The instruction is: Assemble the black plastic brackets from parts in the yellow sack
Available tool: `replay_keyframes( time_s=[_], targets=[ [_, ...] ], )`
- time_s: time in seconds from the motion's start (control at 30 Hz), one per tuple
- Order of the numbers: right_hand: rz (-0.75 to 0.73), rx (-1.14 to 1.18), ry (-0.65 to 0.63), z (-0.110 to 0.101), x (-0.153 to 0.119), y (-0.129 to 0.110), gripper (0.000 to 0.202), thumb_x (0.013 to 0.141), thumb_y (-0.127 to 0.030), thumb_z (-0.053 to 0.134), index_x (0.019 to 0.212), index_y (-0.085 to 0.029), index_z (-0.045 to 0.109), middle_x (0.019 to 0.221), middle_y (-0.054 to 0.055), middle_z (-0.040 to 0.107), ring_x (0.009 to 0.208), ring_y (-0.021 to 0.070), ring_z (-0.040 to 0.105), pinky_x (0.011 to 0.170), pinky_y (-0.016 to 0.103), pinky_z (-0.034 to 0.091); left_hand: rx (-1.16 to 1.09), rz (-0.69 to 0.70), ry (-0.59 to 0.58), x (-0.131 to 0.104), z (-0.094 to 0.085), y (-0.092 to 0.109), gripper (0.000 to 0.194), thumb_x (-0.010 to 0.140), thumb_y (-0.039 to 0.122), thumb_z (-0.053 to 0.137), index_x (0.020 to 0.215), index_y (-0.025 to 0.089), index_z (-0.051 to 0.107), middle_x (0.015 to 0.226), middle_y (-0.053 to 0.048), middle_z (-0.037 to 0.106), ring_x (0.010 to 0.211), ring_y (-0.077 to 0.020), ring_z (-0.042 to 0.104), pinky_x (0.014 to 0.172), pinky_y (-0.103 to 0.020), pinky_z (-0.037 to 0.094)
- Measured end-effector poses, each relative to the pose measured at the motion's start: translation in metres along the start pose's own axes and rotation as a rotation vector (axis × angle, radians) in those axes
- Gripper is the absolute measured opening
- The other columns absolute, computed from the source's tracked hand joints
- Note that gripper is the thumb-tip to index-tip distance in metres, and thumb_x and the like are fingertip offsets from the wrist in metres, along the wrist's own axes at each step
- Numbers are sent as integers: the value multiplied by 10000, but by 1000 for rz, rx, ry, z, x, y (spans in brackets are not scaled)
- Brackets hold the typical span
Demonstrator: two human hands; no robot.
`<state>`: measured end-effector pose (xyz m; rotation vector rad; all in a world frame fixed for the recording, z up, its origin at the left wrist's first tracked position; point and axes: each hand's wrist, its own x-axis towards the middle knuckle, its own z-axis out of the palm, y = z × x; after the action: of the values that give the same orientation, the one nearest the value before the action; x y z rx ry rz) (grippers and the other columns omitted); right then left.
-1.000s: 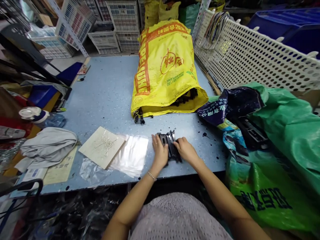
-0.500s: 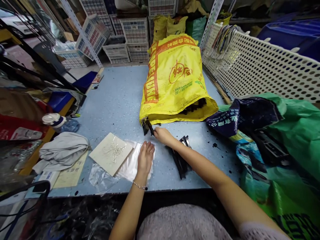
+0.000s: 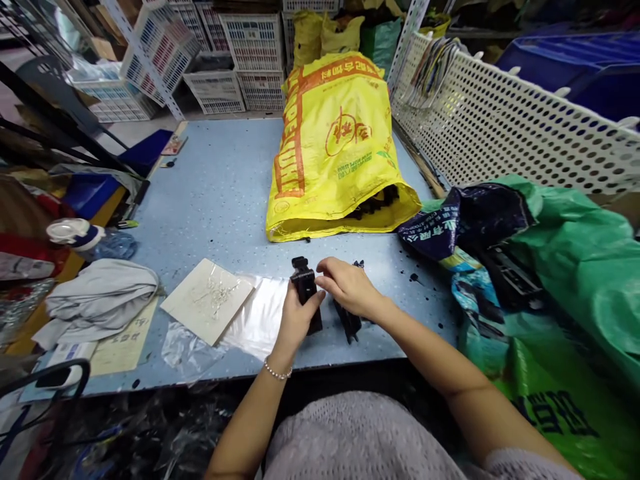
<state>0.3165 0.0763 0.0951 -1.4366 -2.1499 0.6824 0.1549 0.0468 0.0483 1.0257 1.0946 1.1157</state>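
In my left hand is a long black plastic part, held upright with the thumb across its front and its notched end pointing away from me. My right hand is curled at the part's right side, its thumb and fingertips pinching at the edge. Partly under my right hand lies a small pile of similar black parts on the blue table. Left of my left hand are clear plastic bags and a pale square board with small light-coloured bits on it.
A large yellow woven sack lies open towards me, dark pieces inside. Green and dark blue sacks crowd the right side, below a white perforated panel. A grey cloth and a bottle are at left.
My right hand has come back from the yellow sack's mouth with black plastic. My left hand has lifted off the clear bags and now holds the part. The view has shifted slightly.
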Motion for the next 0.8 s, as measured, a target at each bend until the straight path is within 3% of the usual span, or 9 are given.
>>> replay_keyframes(
  time_s=[0.07,0.13,0.2,0.27,0.43,0.57,0.7,0.8],
  targets=[
    [23,61,-8,6,2,-4,461,940,-565,475,1199,-186,523,996,84,652,881,218,611,763,323,446,91,109,41,-3,0,5,639,751,283,781,1322,253,495,1278,-75,537,1246,-234,505,1056,-336,405],
    [49,222,11,15,2,-1,516,929,-590,471,1245,-182,490,994,81,645,860,218,612,744,325,456,70,123,-64,-7,-1,12,805,743,270,785,1438,300,380,1451,-93,393,1364,-269,399,1097,-362,388],
    [56,432,54,21,2,6,508,988,-581,297,1245,-185,485,987,76,633,849,207,610,738,327,472,-24,73,-218,-11,-2,18,840,783,303,746,1490,340,294,1533,-86,284,1380,-290,388,1081,-387,423],
    [14,529,95,23,3,12,544,1015,-554,152,1197,-193,517,985,75,616,881,204,600,770,338,483,-117,25,-311,-12,-1,21,781,832,343,688,1499,348,282,1535,-79,305,1353,-300,426,1058,-410,453],
    [-120,172,317,8,3,24,430,973,-559,404,1131,-181,534,998,94,560,934,227,544,865,368,450,-95,-12,-266,-13,8,21,609,897,394,593,1460,297,383,1316,-113,531,1086,-286,595,820,-373,567],
    [-185,-141,335,0,9,33,347,1007,-465,349,998,-184,552,906,108,578,884,242,534,800,357,433,2,20,-275,-17,13,20,671,894,404,604,1496,307,323,1259,-92,538,891,-201,603,747,-338,568],
    [-104,-74,361,4,18,38,377,1021,-476,305,915,-201,540,796,63,596,754,204,553,690,300,409,91,104,-259,-15,14,13,700,926,433,547,1528,302,213,1392,-112,458,946,-194,596,761,-348,570],
    [17,30,271,14,4,34,424,1031,-498,252,925,-207,541,756,24,607,671,166,549,632,265,384,161,178,-168,-8,9,5,640,947,437,510,1515,281,259,1355,-105,515,1027,-210,611,881,-378,539]
  ],
)
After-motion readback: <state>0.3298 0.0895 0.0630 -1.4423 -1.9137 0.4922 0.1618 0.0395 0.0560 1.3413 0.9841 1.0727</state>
